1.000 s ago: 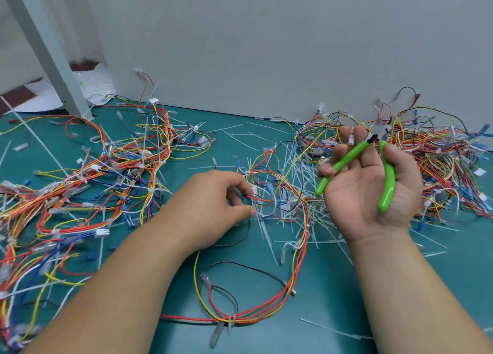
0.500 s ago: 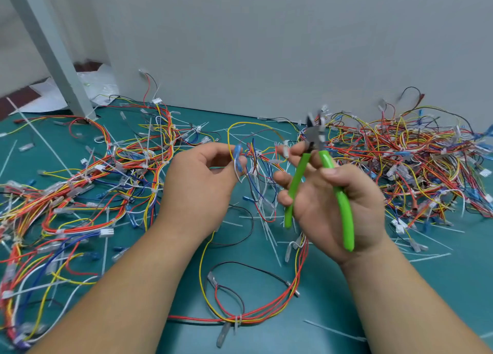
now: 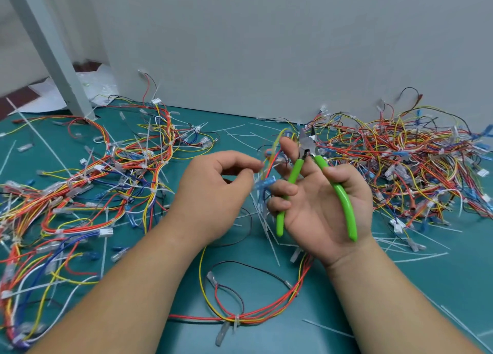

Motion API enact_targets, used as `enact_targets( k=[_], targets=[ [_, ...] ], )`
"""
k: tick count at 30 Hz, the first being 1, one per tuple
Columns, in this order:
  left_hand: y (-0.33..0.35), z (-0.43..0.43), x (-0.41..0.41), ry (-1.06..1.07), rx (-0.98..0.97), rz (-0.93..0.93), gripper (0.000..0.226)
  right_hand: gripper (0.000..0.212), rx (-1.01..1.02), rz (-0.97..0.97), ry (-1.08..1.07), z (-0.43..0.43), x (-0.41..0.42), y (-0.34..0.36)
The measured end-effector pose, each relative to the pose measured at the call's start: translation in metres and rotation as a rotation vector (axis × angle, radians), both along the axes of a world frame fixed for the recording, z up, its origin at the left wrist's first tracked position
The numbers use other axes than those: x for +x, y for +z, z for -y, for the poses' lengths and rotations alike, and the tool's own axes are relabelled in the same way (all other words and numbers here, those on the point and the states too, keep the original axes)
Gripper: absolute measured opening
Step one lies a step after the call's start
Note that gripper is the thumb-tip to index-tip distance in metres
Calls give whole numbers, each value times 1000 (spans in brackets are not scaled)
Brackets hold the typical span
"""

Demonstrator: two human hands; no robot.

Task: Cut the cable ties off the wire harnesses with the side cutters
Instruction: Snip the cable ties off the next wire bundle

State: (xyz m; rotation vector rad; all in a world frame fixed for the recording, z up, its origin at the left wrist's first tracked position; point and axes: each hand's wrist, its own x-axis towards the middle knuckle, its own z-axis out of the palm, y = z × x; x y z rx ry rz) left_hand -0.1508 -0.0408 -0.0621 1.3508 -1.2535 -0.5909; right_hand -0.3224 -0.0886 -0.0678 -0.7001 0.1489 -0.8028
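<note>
Green-handled side cutters lie in my right hand, which is palm up, with the thumb on one handle and curled fingers on the other. The jaws point up and away and stand slightly apart. My left hand pinches the lifted, blurred wires of a red, yellow and black wire harness between thumb and forefinger, just left of the cutters. The harness loops down onto the green mat, where a white cable tie binds it.
A pile of tied harnesses covers the mat on the left and a denser tangle fills the right. Cut white tie strips lie scattered between the hands. A grey post and a grey wall panel stand behind.
My left hand lifted the harness off the mat and now holds it lower and further right. My right hand swung the cutters in, then turned palm up with the handles spread.
</note>
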Motion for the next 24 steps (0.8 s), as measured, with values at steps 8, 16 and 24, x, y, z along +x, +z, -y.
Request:
enact_targets(
  k=[8,16,24],
  targets=[
    [4,4,8,163,-44,-182,16,70,-24,135,-50,6,-14,8],
    [8,3,4,140,-52,-192,30,71,-39,158,-14,8,-16,7],
    [7,-6,-9,-156,34,-227,75,89,-194,-93,9,-1,-10,7]
  ],
)
